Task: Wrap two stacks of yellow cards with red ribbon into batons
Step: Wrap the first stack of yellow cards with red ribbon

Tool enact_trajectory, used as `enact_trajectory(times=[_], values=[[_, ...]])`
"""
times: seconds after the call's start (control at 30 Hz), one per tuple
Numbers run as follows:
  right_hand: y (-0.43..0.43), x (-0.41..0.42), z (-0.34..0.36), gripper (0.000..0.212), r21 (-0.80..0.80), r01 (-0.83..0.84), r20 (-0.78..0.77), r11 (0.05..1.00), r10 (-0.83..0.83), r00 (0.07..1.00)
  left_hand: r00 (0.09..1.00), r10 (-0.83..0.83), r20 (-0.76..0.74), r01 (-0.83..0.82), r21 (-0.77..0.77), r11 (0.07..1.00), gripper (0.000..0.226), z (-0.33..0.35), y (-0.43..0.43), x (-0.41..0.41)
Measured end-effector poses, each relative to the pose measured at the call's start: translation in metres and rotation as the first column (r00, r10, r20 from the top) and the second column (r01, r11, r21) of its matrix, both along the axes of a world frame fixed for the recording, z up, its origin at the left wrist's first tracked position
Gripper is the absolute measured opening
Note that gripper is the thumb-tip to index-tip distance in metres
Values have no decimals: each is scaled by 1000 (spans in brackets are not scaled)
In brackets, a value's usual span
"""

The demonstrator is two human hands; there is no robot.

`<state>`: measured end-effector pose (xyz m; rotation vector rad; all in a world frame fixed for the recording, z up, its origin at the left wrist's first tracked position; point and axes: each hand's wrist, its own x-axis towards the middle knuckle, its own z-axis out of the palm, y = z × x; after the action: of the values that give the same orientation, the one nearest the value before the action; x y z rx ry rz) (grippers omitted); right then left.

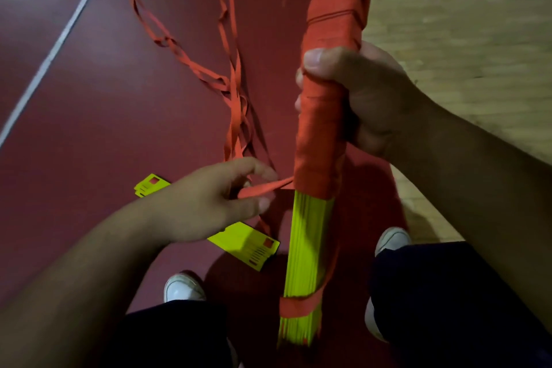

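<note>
Head view: baton (319,134) at centre frame, long axis near vertical, clenched mid-length in right hand (367,98). Taut red ribbon (268,187) pinched by left hand (215,200), just left of bare yellow cards (310,233) below.

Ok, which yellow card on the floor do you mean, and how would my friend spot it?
Find the tall baton the right hand grips in the middle. Beside its bare yellow lower part, on the dark red floor, a yellow card lies between the left hand pinching red ribbon and a white shoe. Unlike the other cards half hidden behind the wrist, it shows almost whole.
</note>
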<state>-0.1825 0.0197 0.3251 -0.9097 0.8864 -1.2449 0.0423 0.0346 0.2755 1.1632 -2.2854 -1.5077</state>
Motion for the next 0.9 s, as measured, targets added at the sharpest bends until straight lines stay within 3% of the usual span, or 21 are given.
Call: enact_trajectory(times=[0.13, 0.27, 0.33, 0.4, 0.47, 0.53, 0.63, 0.7, 0.9], values=[[-2, 0, -5, 12, -7, 63, -53, 998, -63, 997, 992, 46, 120, -10, -284, 959, 17, -3, 5, -6], [-2, -1, -5, 10, -9, 118, -151, 993, -118, 981, 995, -34, 99, 72, -419, 905, 19, -2, 10, -10], [-4, 1, -7, 8, -6, 149, -182, 989, -147, 972, 995, -11, 98, 47, -373, 927, 24, -7, 12, -10], [-6, 5, -11, 18, -8, 245, -264, 970, -238, 935, 995, 62, 82, -42, -222, 974, 26, -12, 16, -11], [-9, 8, -14, 40, -39, 380, -410, 924, -362, 838, 988, 147, 39, -142, -116, 983, 23, -16, 21, -16], [-8, 12, -13, 52, -79, 465, -498, 882, -439, 748, 978, 207, 26, -203, -120, 972, 23, -17, 26, -24], [-4, 18, -11, 59, -111, 525, -570, 844, -487, 662, 964, 203, 172, -130, -362, 923, 45, -16, 32, -33], [-1, 20, -11, 64, -107, 555, -577, 825, -506, 641, 919, 291, 267, -139, -471, 871, 59, -14, 37, -40], [-1, 22, -14, 73, 23, 556, -531, 831, -461, 711, 766, 532, 360, -193, -661, 725, 68, -15, 47, -60]])
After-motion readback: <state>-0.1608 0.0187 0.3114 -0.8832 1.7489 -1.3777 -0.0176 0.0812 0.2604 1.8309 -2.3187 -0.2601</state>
